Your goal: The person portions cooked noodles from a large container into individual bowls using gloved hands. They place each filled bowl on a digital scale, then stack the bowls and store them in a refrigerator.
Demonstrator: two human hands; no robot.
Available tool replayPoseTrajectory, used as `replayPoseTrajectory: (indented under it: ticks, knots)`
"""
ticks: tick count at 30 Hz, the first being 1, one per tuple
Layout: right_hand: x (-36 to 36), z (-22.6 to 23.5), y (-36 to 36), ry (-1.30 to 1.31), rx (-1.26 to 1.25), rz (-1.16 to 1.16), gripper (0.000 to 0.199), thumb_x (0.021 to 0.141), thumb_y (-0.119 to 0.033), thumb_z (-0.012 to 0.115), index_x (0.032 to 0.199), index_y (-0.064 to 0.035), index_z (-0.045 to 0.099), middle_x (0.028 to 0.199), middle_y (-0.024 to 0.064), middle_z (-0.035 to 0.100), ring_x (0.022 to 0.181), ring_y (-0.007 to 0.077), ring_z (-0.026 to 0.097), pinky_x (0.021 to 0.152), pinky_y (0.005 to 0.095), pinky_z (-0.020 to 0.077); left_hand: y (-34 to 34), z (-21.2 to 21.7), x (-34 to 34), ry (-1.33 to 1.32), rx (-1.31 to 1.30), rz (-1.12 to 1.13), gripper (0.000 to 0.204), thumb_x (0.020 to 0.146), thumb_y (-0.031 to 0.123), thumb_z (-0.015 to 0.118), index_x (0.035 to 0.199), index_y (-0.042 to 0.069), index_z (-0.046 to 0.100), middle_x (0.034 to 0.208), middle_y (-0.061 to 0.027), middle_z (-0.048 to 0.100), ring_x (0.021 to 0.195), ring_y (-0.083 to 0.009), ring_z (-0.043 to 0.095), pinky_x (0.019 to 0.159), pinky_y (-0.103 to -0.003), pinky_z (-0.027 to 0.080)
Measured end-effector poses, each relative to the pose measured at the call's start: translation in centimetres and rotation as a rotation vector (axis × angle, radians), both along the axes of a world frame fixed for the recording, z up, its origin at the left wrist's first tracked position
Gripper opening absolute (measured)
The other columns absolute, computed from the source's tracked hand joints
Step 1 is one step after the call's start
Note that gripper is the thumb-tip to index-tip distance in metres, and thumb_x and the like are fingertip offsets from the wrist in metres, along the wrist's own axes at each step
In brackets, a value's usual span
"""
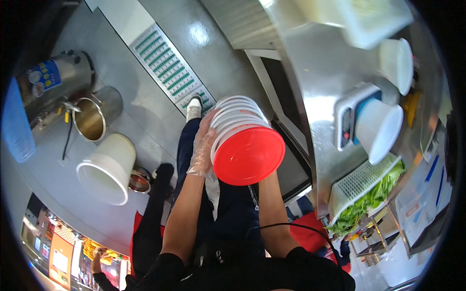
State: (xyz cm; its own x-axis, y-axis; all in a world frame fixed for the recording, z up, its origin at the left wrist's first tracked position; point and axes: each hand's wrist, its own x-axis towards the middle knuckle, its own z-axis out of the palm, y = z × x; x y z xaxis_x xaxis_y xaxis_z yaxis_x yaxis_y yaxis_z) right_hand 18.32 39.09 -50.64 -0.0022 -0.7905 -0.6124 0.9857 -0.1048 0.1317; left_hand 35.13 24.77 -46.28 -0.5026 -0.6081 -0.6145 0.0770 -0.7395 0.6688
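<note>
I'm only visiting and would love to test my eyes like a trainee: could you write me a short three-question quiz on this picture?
1. True or false: the round end piece facing the camera on the held stack is blue.
2. What covers the person's left hand?
3. Fill in: the leafy greens show on the ___ side of the picture, the big white bucket on the ___ side.

Key:
1. False; it is red.
2. A clear plastic glove.
3. Right; left.

Forearms [185, 211] forward, left hand [202, 145] cupped, right hand unclear
</note>
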Motion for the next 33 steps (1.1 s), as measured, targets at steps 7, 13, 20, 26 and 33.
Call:
replayPoseTrajectory:
  ticks: [7,13,20,26,33]
  knots:
    - [-4.2,-12.4,2.6,0.336,0.414,0.007,0.052,0.107,-0.042,0.048,0.145,-0.0074,0.049,0.139,0.0148,0.058,0.119,0.0241,0.06,0.104,0.0368,0.0503,1.2,-13.6,-6.1,-0.023,-0.053,-0.052,0.066,0.093,0.039,0.067,0.148,0.005,0.052,0.154,-0.0145,0.046,0.144,-0.0283,0.042,0.121,-0.04,0.031]
    - [-9.4,-20.4,3.2,0.508,0.534,0.022,0.052,0.107,-0.043,0.048,0.145,-0.0072,0.048,0.139,0.0148,0.058,0.119,0.024,0.061,0.104,0.0364,0.0502,3.8,-24.2,-11.7,-0.064,-0.008,-0.036,0.058,0.097,0.035,0.067,0.145,0.006,0.054,0.154,-0.0156,0.046,0.145,-0.0294,0.04,0.122,-0.041,0.031]
    - [-15.7,-25.5,4.2,0.636,0.59,0.022,0.053,0.107,-0.043,0.048,0.145,-0.0069,0.048,0.138,0.0148,0.058,0.118,0.0238,0.061,0.104,0.036,0.0501,5.2,-30.7,-18.0,-0.04,-0.057,-0.091,0.064,0.093,0.048,0.074,0.141,0.009,0.059,0.151,-0.0187,0.045,0.144,-0.0362,0.041,0.122,-0.046,0.033]
    - [-18.8,-27.3,4.9,0.685,0.606,0.009,0.054,0.107,-0.043,0.048,0.145,-0.0066,0.048,0.138,0.0148,0.059,0.118,0.0237,0.061,0.104,0.0356,0.0499,6.3,-33.5,-22.3,-0.104,-0.135,-0.12,0.071,0.087,0.058,0.077,0.138,0.009,0.064,0.151,-0.0236,0.046,0.144,-0.0403,0.042,0.121,-0.046,0.034]
    - [-21.6,-27.9,6.0,0.749,0.653,-0.034,0.054,0.106,-0.044,0.049,0.146,-0.0063,0.048,0.138,0.0148,0.059,0.118,0.0235,0.061,0.104,0.0351,0.0498,6.0,-33.7,-25.5,-0.066,-0.055,-0.116,0.076,0.085,0.063,0.075,0.137,0.008,0.065,0.151,-0.0235,0.047,0.142,-0.0411,0.046,0.119,-0.046,0.037]
